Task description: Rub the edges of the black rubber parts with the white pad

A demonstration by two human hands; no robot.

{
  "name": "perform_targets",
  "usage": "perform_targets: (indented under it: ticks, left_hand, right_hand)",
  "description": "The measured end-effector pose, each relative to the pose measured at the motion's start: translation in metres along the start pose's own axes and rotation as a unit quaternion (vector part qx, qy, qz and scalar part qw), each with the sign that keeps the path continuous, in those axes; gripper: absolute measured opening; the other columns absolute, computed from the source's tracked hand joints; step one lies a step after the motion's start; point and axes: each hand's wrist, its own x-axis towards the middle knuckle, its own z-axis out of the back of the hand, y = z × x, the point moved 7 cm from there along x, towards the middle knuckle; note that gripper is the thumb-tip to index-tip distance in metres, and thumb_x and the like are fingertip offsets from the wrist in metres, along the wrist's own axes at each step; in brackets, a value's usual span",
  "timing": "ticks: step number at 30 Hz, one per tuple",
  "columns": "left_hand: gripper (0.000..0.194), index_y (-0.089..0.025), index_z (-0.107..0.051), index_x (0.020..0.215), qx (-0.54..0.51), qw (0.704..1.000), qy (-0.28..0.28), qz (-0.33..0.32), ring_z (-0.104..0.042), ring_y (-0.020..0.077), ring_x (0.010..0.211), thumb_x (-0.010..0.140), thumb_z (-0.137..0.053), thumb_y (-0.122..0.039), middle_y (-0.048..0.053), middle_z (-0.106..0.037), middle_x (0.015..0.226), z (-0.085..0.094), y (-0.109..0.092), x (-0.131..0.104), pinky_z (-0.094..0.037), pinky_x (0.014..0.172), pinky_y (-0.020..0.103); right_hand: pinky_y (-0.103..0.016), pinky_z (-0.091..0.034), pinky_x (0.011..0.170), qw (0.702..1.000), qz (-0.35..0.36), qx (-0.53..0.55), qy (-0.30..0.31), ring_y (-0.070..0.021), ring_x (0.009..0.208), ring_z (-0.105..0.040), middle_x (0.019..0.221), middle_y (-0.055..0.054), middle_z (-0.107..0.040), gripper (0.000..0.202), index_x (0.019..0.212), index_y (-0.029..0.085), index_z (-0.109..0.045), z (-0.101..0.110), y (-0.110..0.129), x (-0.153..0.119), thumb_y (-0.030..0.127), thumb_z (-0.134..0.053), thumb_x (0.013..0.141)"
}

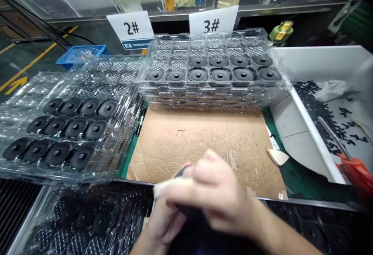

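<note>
My left hand [166, 222] is at the bottom middle, closed round a black rounded part [190, 210] that my fingers mostly cover. Blurred by motion, my right hand [214, 192] lies across it with its fingers curled in. Something whitish [159, 188] shows at the fingertips, too smeared to name. Both hands are just in front of a cardboard sheet [201, 134]. Beyond it stands a stack of clear plastic trays [210, 91], whose top tray holds several black round-cornered parts [220, 75] with a small centre hub.
More clear trays with black parts [76, 126] stand at the left. To the right, a white bin [309, 130] holds small black scraps, with an orange-handled screwdriver [354, 169] at its edge. A pale wedge-shaped piece [278, 157] lies on the cardboard's right edge. Below left is another tray [96, 243].
</note>
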Motion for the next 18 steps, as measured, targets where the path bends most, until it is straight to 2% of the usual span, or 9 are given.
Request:
perform_targets:
  ticks: [2,4,6,8,10,12,14,16,18]
  left_hand:
    - [0.061,-0.019,-0.052,0.121,-0.163,0.985,-0.020,0.048,-0.061,0.0227,0.098,0.075,-0.044,-0.058,0.008,-0.059,0.119,0.005,0.005,-0.001,-0.047,0.085,0.031]
    - [0.058,-0.030,-0.053,0.118,-0.357,0.926,-0.035,0.117,-0.060,0.0241,0.101,0.064,-0.063,-0.051,0.006,-0.056,0.125,0.007,0.011,-0.005,-0.040,0.095,0.037]
    - [0.058,-0.034,-0.057,0.112,-0.436,0.886,-0.043,0.152,-0.058,0.0245,0.104,0.057,-0.071,-0.044,0.004,-0.058,0.123,0.009,0.012,-0.007,-0.034,0.101,0.038]
    - [0.055,-0.033,-0.058,0.110,-0.451,0.876,-0.045,0.164,-0.055,0.0251,0.109,0.057,-0.073,-0.041,0.003,-0.061,0.119,0.011,0.013,-0.008,-0.032,0.102,0.038]
    - [0.055,-0.031,-0.058,0.111,-0.455,0.874,-0.044,0.165,-0.054,0.0252,0.111,0.058,-0.074,-0.037,0.002,-0.061,0.118,0.010,0.015,-0.007,-0.036,0.099,0.035]
    - [0.056,-0.030,-0.058,0.111,-0.458,0.874,-0.039,0.157,-0.056,0.0245,0.107,0.058,-0.075,-0.035,0.003,-0.061,0.118,0.008,0.015,-0.005,-0.041,0.094,0.032]
    - [0.057,-0.030,-0.057,0.111,-0.459,0.874,-0.032,0.153,-0.059,0.0239,0.102,0.058,-0.075,-0.035,0.003,-0.061,0.118,0.004,0.015,-0.004,-0.042,0.092,0.032]
    - [0.053,-0.030,-0.058,0.111,-0.450,0.879,-0.037,0.153,-0.059,0.0227,0.101,0.060,-0.074,-0.032,0.002,-0.061,0.117,0.001,0.015,-0.004,-0.043,0.092,0.032]
    - [0.051,-0.029,-0.059,0.110,-0.443,0.882,-0.045,0.152,-0.058,0.0212,0.102,0.061,-0.074,-0.028,0.002,-0.062,0.115,0.000,0.015,-0.003,-0.044,0.090,0.029]
  right_hand:
    - [-0.029,-0.037,0.067,0.990,-0.132,0.029,-0.039,-0.0119,0.073,-0.055,0.084,0.000,-0.064,0.030,0.107,0.026,-0.060,0.005,-0.035,-0.012,0.016,-0.038,0.089]
    - [-0.028,-0.041,0.069,0.966,-0.247,0.036,-0.065,-0.0136,0.080,-0.057,0.092,-0.001,-0.065,0.029,0.108,0.027,-0.059,0.000,-0.068,-0.036,0.017,-0.041,0.088]
    - [-0.029,-0.044,0.068,0.955,-0.291,0.039,-0.046,-0.0147,0.081,-0.058,0.093,-0.002,-0.066,0.028,0.109,0.027,-0.059,-0.019,-0.086,-0.061,0.020,-0.043,0.088]
    - [-0.029,-0.045,0.067,0.956,-0.289,0.040,-0.008,-0.0145,0.077,-0.059,0.088,-0.002,-0.067,0.027,0.106,0.027,-0.061,-0.044,-0.093,-0.080,0.018,-0.045,0.086]
    - [-0.030,-0.045,0.065,0.956,-0.290,0.035,0.007,-0.0145,0.072,-0.060,0.082,-0.001,-0.067,0.026,0.102,0.026,-0.063,-0.059,-0.095,-0.092,0.016,-0.047,0.084]
    - [-0.030,-0.046,0.065,0.951,-0.308,0.030,-0.006,-0.0149,0.071,-0.060,0.082,-0.002,-0.067,0.026,0.104,0.024,-0.062,-0.056,-0.093,-0.092,0.017,-0.045,0.085]
    - [-0.028,-0.047,0.065,0.943,-0.329,0.024,-0.049,-0.0157,0.077,-0.060,0.091,-0.004,-0.066,0.027,0.110,0.023,-0.059,-0.035,-0.083,-0.081,0.020,-0.043,0.087]
    - [-0.027,-0.047,0.066,0.939,-0.320,0.016,-0.123,-0.0162,0.087,-0.059,0.103,-0.005,-0.063,0.029,0.115,0.023,-0.055,-0.007,-0.062,-0.063,0.021,-0.045,0.087]
    - [-0.026,-0.046,0.070,0.956,-0.238,0.009,-0.169,-0.0157,0.089,-0.058,0.108,-0.004,-0.062,0.033,0.118,0.022,-0.051,0.012,-0.030,-0.039,0.017,-0.048,0.085]
